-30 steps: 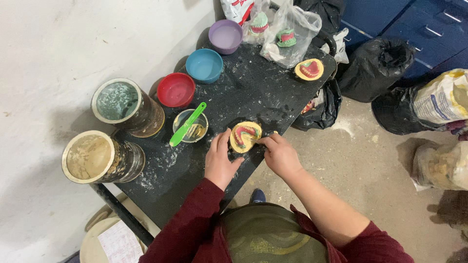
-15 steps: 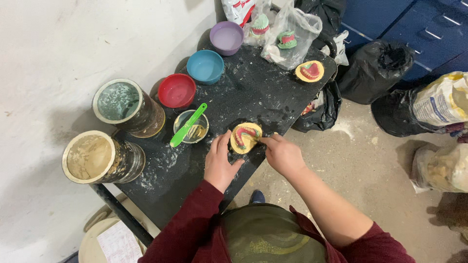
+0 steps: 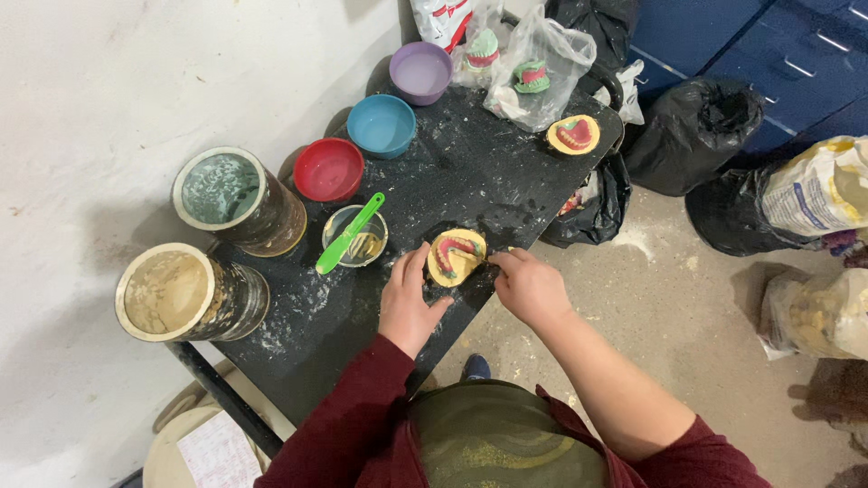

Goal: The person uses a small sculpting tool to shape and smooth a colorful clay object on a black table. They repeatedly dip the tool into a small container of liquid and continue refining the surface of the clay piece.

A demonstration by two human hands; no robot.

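A round yellow plaster cast with a pink and red denture arch set in it [image 3: 456, 257] lies near the front edge of a black, powder-dusted table [image 3: 470, 172], between the person's two hands. The left hand [image 3: 409, 303] rests flat on the table just left of the cast, its fingers [image 3: 418, 267] stretched forward and slightly spread, their tips touching the cast's left rim; they press beside it rather than close around it. The right hand [image 3: 529, 285] sits just right of the cast, its fingers [image 3: 503, 262] curled together and pointing at the cast's right rim; whether they pinch something small there cannot be told.

Just beyond the left fingertips stands a small clear cup [image 3: 355, 237] with a bright green plastic spatula [image 3: 349, 233] lying slantwise across it. Farther out from the left fingers, a red rubber bowl [image 3: 327, 169], a blue rubber bowl [image 3: 382, 126] and a purple rubber bowl [image 3: 421, 72] run in a slanted row. Well left of that hand stand two round tins, one of greenish powder [image 3: 221, 188] and one of tan powder [image 3: 167, 291]. Well ahead of the right fingers, a second yellow cast with a red arch [image 3: 573, 134] lies at the table's far corner, beside clear plastic bags holding green and pink casts [image 3: 533, 72].
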